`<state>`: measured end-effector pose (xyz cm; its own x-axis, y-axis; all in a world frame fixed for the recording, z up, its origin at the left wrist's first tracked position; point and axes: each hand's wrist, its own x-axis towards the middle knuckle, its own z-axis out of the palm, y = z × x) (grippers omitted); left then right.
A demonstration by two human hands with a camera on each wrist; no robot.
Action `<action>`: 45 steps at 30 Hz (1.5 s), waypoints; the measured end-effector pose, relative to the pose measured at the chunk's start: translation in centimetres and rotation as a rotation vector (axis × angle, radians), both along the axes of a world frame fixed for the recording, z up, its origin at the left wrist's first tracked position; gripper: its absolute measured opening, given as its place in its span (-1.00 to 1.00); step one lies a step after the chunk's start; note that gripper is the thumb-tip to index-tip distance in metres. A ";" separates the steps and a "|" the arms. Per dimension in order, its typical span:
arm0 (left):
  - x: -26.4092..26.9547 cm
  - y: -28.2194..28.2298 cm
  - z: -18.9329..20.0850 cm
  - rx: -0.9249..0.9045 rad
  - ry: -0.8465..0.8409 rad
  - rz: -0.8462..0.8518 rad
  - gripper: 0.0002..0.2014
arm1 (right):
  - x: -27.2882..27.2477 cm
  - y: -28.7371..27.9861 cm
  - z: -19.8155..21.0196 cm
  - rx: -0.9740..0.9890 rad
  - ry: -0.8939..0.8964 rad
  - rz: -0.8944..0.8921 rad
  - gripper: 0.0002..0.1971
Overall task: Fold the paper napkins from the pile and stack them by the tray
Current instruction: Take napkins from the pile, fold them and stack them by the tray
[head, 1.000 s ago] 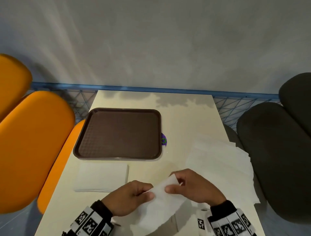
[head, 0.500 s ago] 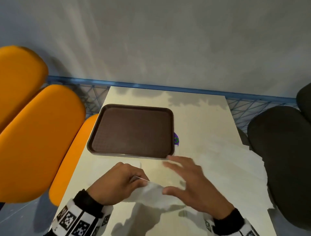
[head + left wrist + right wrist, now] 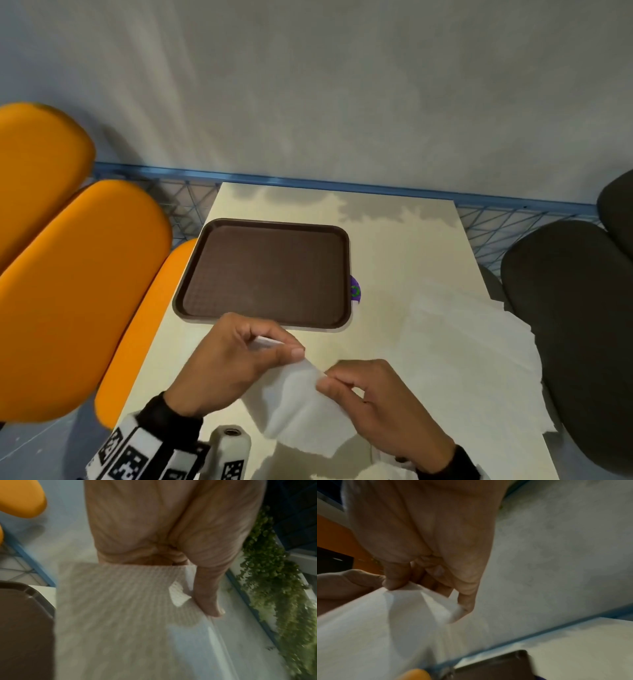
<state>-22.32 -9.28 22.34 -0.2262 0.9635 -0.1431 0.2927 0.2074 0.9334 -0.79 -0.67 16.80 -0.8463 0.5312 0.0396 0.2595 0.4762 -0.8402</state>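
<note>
A white paper napkin [image 3: 301, 404] hangs above the table's front edge, held between both hands. My left hand [image 3: 284, 344] pinches its upper left edge between thumb and curled fingers, just in front of the brown tray [image 3: 263, 274]. My right hand [image 3: 327, 379] pinches the napkin's top edge a little to the right and nearer me. The loose pile of napkins [image 3: 472, 349] lies spread at the table's right side. In the left wrist view the napkin [image 3: 111, 608] runs under the thumb [image 3: 211, 601], beside the tray [image 3: 22, 628]. The right wrist view shows fingertips [image 3: 397, 582] pinching a creased napkin [image 3: 385, 628].
Orange chairs [image 3: 68, 291] stand close on the left and a dark chair [image 3: 575, 325] on the right. A blue wire rail [image 3: 342, 188] and a grey wall close off the far edge. A purple sticker [image 3: 354, 291] peeks out beside the tray.
A second ago both hands pinched the napkin near the table's front. Half a second ago the right hand lay flat and spread on it. Now it pinches the edge again.
</note>
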 end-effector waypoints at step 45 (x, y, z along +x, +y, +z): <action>-16.8 -2.7 -23.7 -0.597 0.083 0.576 -0.69 | -16.1 -1.9 -18.2 -0.512 -0.438 -0.798 -0.50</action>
<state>-39.12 -12.03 -1.40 -0.6931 0.4612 -0.5540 0.0524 0.7987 0.5994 -16.91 -2.55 -1.45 -0.1279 0.8090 -0.5737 0.6723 -0.3546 -0.6498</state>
